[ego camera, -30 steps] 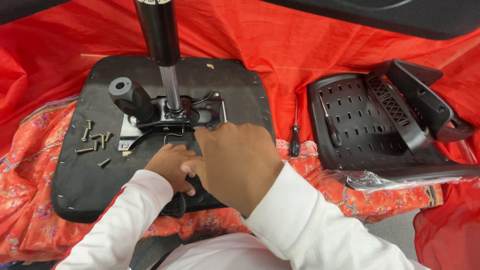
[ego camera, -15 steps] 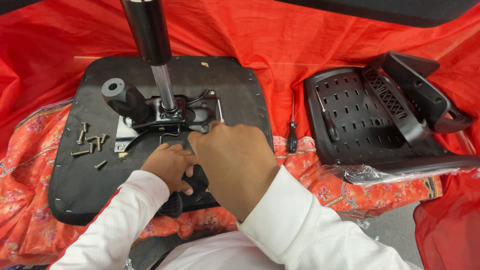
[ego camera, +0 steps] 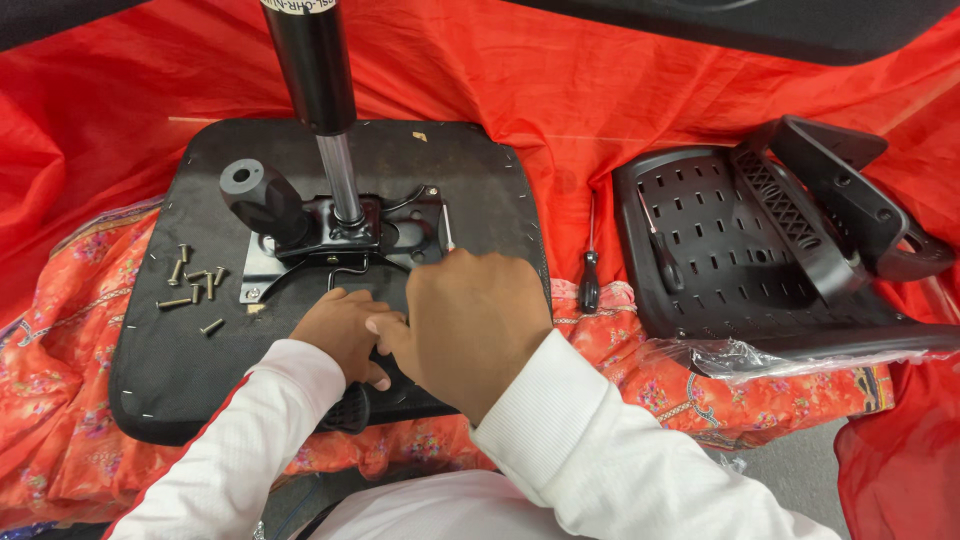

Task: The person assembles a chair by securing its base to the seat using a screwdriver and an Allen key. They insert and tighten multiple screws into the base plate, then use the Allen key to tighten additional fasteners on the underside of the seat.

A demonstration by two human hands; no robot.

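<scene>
on red cloth [ego camera: 620, 90], both hands, left hand [ego camera: 345, 330] and right hand [ego camera: 470, 325], clamp the seat base's [ego camera: 170, 370] black part.

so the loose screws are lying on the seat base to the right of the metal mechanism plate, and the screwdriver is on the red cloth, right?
Not quite. The head view shows the loose screws on the seat base to the left of the metal mechanism plate, not the right. The screwdriver does lie on the red cloth.

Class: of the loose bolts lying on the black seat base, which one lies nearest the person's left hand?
The lowest bolt, lying alone below the cluster, is closest to the left hand.
</scene>
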